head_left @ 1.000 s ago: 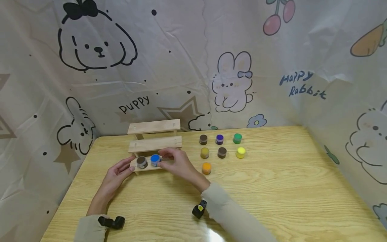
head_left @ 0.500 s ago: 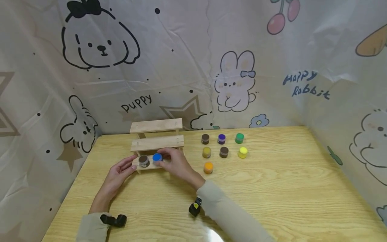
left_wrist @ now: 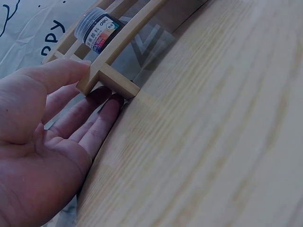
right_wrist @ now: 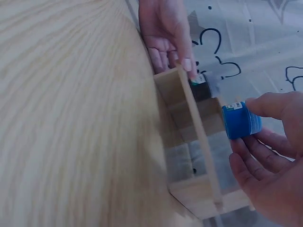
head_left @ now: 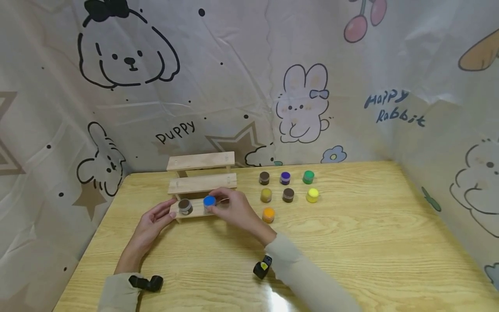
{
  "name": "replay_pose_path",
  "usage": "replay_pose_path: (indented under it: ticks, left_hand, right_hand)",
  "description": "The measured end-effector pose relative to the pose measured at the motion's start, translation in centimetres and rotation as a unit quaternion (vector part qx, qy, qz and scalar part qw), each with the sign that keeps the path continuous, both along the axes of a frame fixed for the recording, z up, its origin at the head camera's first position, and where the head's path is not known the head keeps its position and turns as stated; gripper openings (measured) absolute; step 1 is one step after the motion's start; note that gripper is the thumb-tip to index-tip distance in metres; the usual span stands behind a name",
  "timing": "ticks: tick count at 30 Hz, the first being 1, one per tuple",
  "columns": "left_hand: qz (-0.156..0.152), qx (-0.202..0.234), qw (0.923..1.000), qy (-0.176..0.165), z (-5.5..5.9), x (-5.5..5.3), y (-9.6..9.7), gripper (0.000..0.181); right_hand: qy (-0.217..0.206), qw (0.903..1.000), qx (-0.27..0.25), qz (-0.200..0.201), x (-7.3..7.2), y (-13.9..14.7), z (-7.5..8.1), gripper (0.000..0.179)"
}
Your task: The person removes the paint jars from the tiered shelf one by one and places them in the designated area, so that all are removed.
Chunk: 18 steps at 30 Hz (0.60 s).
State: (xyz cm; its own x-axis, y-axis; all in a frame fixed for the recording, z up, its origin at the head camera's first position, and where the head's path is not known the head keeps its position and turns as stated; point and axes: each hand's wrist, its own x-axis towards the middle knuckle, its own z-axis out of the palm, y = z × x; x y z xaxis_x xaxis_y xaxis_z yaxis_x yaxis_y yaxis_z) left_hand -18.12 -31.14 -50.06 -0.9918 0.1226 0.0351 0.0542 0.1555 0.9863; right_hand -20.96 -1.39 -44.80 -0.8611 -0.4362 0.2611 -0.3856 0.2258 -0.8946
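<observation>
A three-tier wooden shelf point(head_left: 202, 182) stands at the back left of the table. My left hand point(head_left: 153, 224) holds the left end of its lowest tier, thumb on the board's end and fingers beside the leg in the left wrist view. On that tier, near the left end, sits a dark paint jar point(head_left: 185, 207) with a clear lid. With thumb and fingers, my right hand point(head_left: 238, 211) pinches a blue paint jar point(right_wrist: 239, 120) to the right of the dark one. The right wrist view shows the blue jar slightly off the board.
Right of the shelf, several paint jars stand in loose rows: dark point(head_left: 264, 178), purple point(head_left: 285, 178), green point(head_left: 308, 177), mustard point(head_left: 266, 195), brown point(head_left: 288, 195), yellow point(head_left: 312, 195) and orange point(head_left: 268, 215). A printed cloth point(head_left: 241, 65) hangs behind the table.
The right hand has carried the blue jar a little to the right over the lowest tier, widening the gap to the dark jar. The left hand keeps its hold.
</observation>
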Motion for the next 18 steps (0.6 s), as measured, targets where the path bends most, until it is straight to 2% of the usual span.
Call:
replay_pose_path:
  ticks: [5, 18]
  left_hand:
    - [-0.001, -0.006, 1.0000, 0.001, 0.0, -0.1, 0.1, 0.054]
    - [0.012, -0.028, 0.9994, -0.018, 0.2, 0.2, 0.1, 0.057]
  right_hand:
    - [0.011, 0.9999, 0.002, -0.007, 0.5, 1.8, 0.7, 0.028]
    - [0.032, 0.9988, 0.016, -0.033, 2.0, 6.8, 1.4, 0.029]
